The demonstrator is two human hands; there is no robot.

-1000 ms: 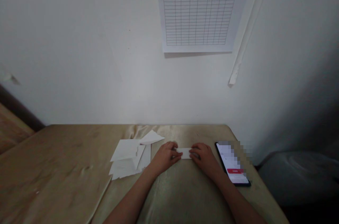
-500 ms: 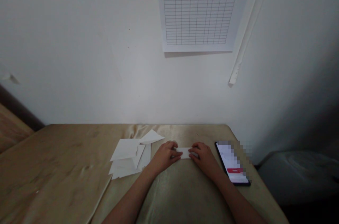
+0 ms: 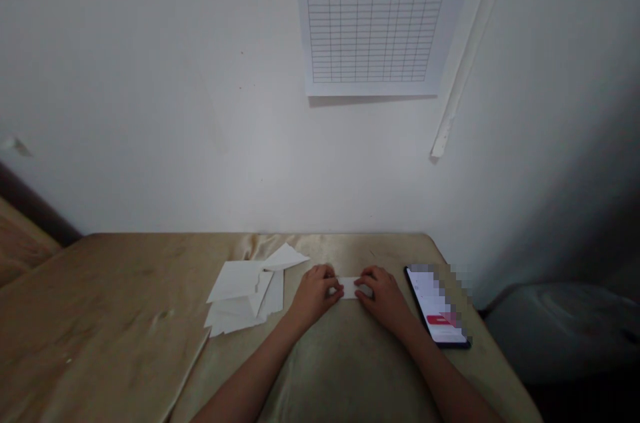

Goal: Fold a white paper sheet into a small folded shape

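Note:
A small white piece of paper (image 3: 349,287) lies on the brown cloth-covered table, between my two hands. My left hand (image 3: 319,289) has its thumb and fingers closed on the paper's left end. On the right end, my right hand (image 3: 376,288) holds the paper in the same way, thumb below and fingers above. The fingertips cover both ends of the paper. To the left of my left hand rests a loose pile of white papers (image 3: 240,283), some folded or with torn edges.
A phone (image 3: 437,309) with a lit screen lies right of my right hand, near the right edge of the table (image 3: 125,316). Behind is a white wall with a printed table sheet (image 3: 373,29). A dark grey object (image 3: 560,329) stands beyond the right edge.
The view has shifted very slightly. My left thumb and fingertips have come a little closer together at the left end of the paper.

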